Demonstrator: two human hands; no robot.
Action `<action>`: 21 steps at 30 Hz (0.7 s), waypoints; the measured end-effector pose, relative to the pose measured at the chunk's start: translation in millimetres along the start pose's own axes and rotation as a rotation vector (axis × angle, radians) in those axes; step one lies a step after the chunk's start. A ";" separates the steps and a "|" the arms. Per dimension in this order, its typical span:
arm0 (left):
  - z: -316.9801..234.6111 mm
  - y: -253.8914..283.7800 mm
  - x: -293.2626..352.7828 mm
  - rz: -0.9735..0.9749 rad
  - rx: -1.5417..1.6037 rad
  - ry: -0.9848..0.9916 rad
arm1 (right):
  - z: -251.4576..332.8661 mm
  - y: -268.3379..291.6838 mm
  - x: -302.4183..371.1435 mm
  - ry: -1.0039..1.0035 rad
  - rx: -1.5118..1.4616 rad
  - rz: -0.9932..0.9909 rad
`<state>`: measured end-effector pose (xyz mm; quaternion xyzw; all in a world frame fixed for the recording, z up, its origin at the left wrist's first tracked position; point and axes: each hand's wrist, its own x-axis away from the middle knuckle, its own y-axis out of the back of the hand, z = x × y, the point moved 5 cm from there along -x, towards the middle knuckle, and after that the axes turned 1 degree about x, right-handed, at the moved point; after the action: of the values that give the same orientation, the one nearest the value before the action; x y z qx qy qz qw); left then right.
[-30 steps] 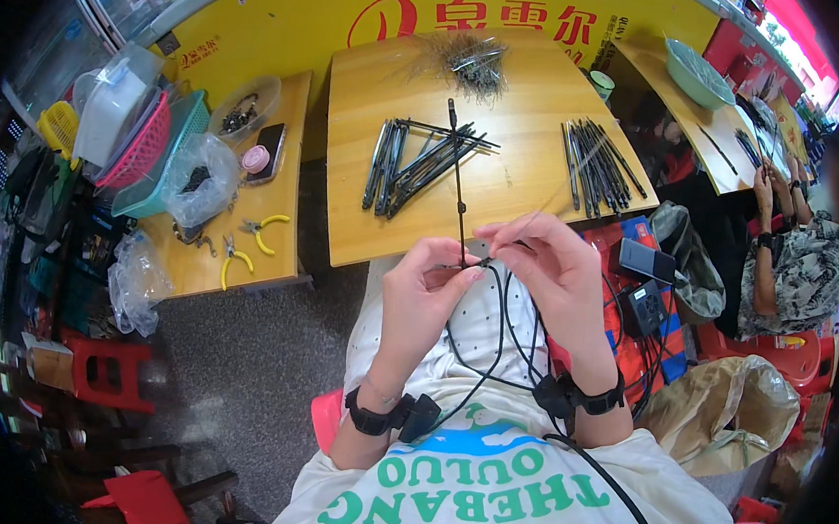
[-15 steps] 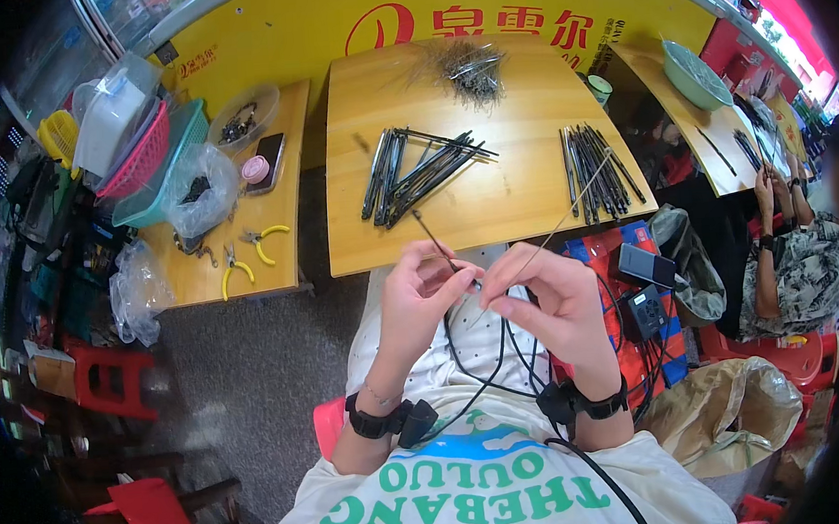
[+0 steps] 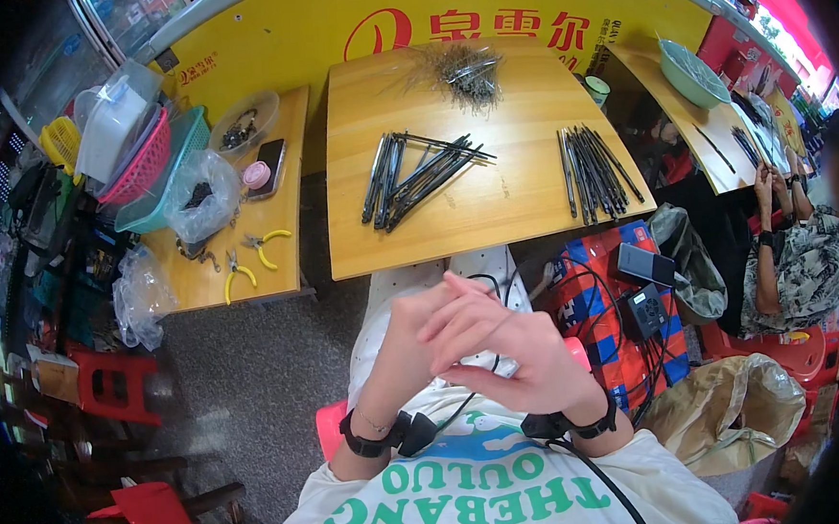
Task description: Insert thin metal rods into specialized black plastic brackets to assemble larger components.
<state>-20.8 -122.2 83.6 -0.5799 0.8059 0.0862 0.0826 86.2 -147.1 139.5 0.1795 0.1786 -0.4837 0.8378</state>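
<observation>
My two hands meet above my lap, just in front of the table's near edge. My right hand (image 3: 521,352) crosses over my left hand (image 3: 406,328), its fingers bent and closed; whatever they hold is hidden. The left fingers are mostly covered by the right hand, so their grip does not show. On the wooden table (image 3: 521,198), thin black sticks (image 3: 429,180) lie in a loose, crossing pile on the left. More black sticks (image 3: 596,169) form a row on the right. A tangled heap of thin wires (image 3: 469,75) sits at the far edge.
A side table (image 3: 181,286) on the left carries yellow-handled pliers (image 3: 238,275), a phone (image 3: 267,166), a plastic bag (image 3: 202,191) and stacked baskets (image 3: 137,164). Cables and a black device (image 3: 644,313) rest on a red-blue bag (image 3: 584,281). Another person (image 3: 795,268) works at the right.
My hands have come together, the right now lying across the left. The dark stick in my left hand and the thin wire in my right are no longer distinctly visible.
</observation>
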 end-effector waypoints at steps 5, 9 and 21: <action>-18.5 -13.6 12.8 0.118 -0.411 -0.210 | 20.0 -2.6 4.6 0.233 0.345 -0.125; -29.6 -21.2 15.4 0.089 -0.343 -0.035 | 28.7 17.4 11.4 0.210 0.385 -0.269; -22.2 -11.1 7.3 -0.143 -0.210 -0.135 | 18.4 48.8 24.7 0.212 0.003 -0.669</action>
<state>-13.3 -137.6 102.9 -0.6341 0.7417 0.2030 0.0813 142.8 -151.5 150.1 0.1615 0.3128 -0.7104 0.6095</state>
